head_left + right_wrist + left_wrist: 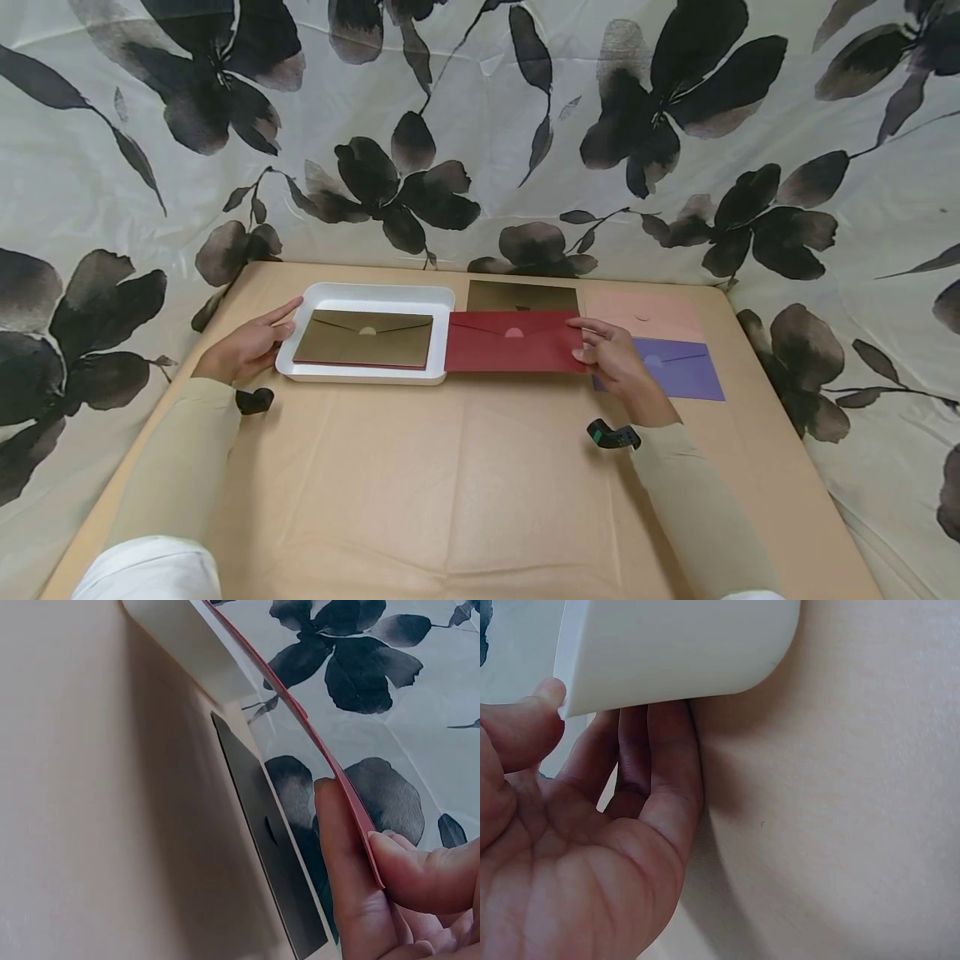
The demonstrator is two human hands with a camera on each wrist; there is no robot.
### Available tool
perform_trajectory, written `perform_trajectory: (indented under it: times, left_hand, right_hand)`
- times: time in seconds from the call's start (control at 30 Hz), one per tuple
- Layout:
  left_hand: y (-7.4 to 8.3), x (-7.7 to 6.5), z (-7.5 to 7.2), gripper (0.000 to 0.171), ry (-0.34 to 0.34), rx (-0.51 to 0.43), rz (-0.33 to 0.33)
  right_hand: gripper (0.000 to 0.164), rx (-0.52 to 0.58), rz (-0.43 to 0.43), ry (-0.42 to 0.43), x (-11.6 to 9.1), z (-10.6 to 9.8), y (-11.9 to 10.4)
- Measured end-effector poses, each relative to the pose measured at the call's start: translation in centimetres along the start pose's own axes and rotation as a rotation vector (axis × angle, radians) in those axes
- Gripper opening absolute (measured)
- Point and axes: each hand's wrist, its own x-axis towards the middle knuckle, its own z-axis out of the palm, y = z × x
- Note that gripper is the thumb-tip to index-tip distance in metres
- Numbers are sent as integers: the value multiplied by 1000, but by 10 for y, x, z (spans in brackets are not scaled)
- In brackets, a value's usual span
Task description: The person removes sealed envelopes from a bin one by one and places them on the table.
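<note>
A white tray (375, 294) stands at the back left of the table. My left hand (251, 343) grips its left end; in the left wrist view the thumb lies on the rim (564, 705) and the fingers reach underneath. Inside the tray lies an olive-gold envelope (363, 346), with a red edge peeking out below it. My right hand (617, 362) pinches the right end of a red envelope (517, 350) between thumb and fingers. That envelope is raised above the table, its left end right at the tray's right rim.
Behind the red envelope lies another olive-gold envelope (525, 294), partly hidden. Farther right are a pink envelope (667, 312) and a purple envelope (686, 375), the purple one partly covered by my right hand. A floral cloth (525, 208) hangs behind the table (450, 483).
</note>
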Motion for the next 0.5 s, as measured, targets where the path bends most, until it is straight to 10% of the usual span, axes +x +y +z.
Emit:
perform_trajectory:
  times: [0.5]
  left_hand:
    - [4, -4, 4, 62, -19, -52, 17]
  right_hand:
    - [58, 23, 16, 24, -3, -12, 5]
